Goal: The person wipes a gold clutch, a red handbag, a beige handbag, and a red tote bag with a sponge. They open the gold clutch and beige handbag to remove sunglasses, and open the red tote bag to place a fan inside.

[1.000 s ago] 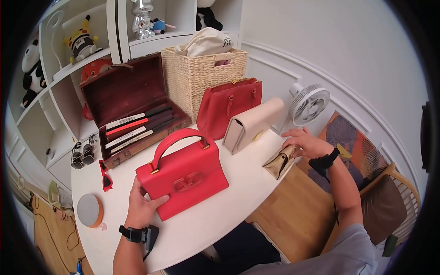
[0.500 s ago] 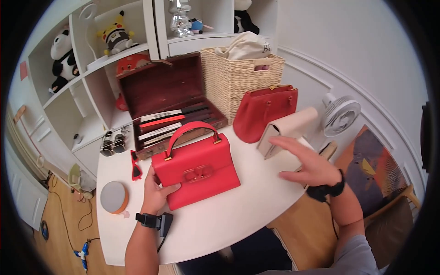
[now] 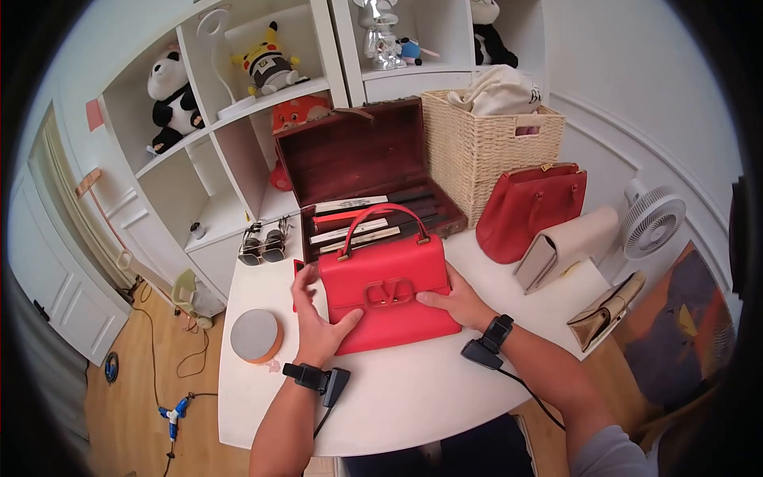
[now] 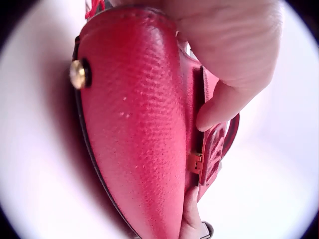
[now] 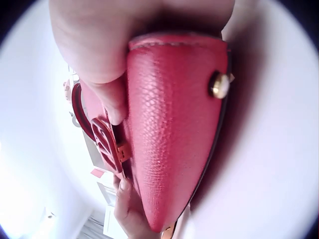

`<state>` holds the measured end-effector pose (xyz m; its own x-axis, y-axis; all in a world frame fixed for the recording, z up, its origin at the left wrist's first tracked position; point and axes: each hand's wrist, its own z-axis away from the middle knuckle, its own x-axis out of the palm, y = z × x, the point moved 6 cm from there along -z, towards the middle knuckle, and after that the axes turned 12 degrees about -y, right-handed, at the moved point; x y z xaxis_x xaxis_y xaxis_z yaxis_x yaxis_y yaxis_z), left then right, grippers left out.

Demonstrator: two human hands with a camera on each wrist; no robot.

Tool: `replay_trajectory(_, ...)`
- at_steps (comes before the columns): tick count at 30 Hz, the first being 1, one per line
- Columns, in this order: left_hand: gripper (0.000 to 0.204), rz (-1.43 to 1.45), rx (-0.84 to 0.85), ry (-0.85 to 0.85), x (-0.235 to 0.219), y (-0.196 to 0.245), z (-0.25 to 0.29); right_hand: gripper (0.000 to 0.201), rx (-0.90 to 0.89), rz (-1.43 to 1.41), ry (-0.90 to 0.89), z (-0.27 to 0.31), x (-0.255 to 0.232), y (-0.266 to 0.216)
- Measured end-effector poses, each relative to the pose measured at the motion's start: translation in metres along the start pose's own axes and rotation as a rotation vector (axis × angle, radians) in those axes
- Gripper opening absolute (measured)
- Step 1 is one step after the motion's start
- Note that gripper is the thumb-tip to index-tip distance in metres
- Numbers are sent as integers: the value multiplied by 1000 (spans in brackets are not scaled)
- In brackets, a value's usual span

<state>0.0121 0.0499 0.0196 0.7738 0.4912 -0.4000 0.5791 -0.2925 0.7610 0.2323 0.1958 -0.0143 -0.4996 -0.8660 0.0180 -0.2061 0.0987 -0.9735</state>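
Observation:
A bright red handbag (image 3: 389, 294) with a top handle and a raised V emblem stands on the white table, held between both hands. At its left side the left hand (image 3: 322, 322) grips the edge, thumb on the front. On the other side the right hand (image 3: 461, 300) holds the edge, its thumb beside the emblem. Each wrist view shows a side panel of the red bag (image 4: 134, 124) (image 5: 169, 124) with a gold stud near the base; the fingers behind the bag are mostly hidden.
Behind the bag lies an open brown case (image 3: 358, 151); a wicker basket (image 3: 485, 151) stands beside it. To the right are a darker red bag (image 3: 528, 211), a beige bag (image 3: 568, 246) and a gold purse (image 3: 606, 312). Sunglasses (image 3: 264, 245) and a round grey speaker (image 3: 256, 335) are at left.
The right hand has left the gold purse, passed the beige bag and taken hold of the red bag's right side. The left hand keeps its grip. The head view has turned left.

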Motion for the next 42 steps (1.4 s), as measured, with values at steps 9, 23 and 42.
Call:
replay_trajectory(9, 62, -570, 253, -67, 18, 61, 6, 66, 1, -106, -23, 8, 0, 4)
replay_trajectory(23, 72, -926, -830, -193, -112, -56, 27, 52, 12, -339, 12, 1, -7, 16)
replay_trajectory(42, 91, -679, 402, -50, 13, 73, 4, 50, -16, -383, 0, 8, -12, 14)
